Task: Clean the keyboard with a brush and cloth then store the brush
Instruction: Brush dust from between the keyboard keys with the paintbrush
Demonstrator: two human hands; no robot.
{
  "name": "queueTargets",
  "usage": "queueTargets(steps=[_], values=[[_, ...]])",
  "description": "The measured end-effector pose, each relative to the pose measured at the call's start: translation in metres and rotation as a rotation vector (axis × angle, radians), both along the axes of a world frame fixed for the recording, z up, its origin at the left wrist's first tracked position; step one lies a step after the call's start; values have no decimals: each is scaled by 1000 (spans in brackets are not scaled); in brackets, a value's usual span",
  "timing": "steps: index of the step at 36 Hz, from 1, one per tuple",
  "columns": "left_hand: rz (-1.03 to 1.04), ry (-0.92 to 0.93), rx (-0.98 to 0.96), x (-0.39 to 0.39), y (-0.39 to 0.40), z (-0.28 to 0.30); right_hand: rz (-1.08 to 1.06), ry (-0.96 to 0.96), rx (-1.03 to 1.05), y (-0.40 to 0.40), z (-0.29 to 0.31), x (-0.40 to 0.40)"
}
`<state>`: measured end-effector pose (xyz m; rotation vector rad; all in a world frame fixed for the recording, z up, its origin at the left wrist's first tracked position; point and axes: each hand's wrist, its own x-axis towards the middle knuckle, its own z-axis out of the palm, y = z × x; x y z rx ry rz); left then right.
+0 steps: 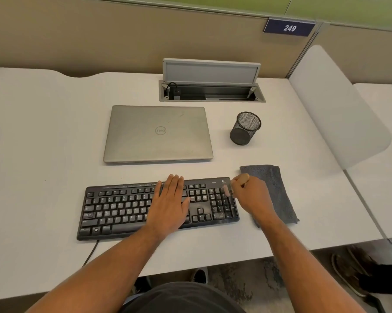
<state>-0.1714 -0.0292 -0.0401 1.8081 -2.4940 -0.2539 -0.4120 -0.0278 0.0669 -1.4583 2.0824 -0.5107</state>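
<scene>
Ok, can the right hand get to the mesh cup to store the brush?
Probably yes: the right hand grips the brush, and only bare desk lies between it and the mesh cup.

head camera looks forward and steeply down onto the desk (55, 132), close.

Office cubicle: beige fabric partition wall (100, 37) w/ blue "249" number plate (289, 28), white table (43, 132) w/ grey flip-up cable box (212, 81), closed silver laptop (157, 134).
</scene>
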Motion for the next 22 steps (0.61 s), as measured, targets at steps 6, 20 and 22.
queueTargets(steps=[6,20,22], values=[[0,-5,-1,0,0,-2,40,67,182,-4,4,-4],[-5,-32,30,0,0,-1,225,160,188,-8,14,0],[-2,-32,35,-1,-1,-1,317,99,158,-8,21,7]])
